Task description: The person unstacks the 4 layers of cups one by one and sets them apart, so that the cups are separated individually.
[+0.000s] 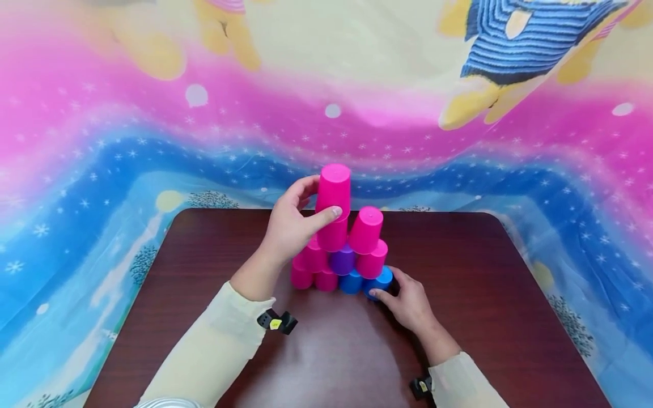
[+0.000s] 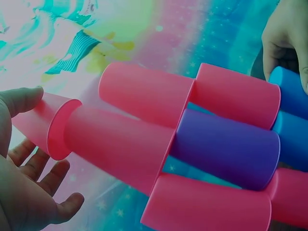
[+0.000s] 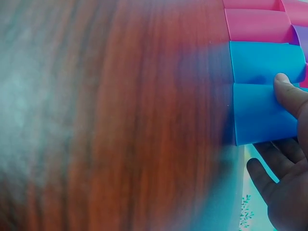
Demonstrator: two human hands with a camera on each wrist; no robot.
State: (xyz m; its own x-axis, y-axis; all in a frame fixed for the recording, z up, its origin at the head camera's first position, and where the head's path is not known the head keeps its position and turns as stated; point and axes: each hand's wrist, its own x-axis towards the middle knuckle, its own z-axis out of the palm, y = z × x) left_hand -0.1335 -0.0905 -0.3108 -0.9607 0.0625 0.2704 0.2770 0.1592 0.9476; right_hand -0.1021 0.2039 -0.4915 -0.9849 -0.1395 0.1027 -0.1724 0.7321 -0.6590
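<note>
The grip of the left hand [image 1: 291,225] is pinching a pink cup [image 1: 334,188] above the cup stack [image 1: 371,262], which is standing between the left and right edges of the bench [image 1: 219,249]; the right hand [image 1: 412,303] is pinching the bottom row's rightmost blue cup [image 1: 381,279].

The head view faces forward and down; wrist views (much nearer) share the cups [image 1: 342,260].

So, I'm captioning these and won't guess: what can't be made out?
Head: fingertips of left grip, thumb aside, behind top cup.
Head: fingertips of right grip, thumb aside, behind end blue cup.
Left wrist: base of bottom row, cut by right edge.
Right wrist: top cup, beyond the right edge.
Head: marking on left yellow tag, too small.
</note>
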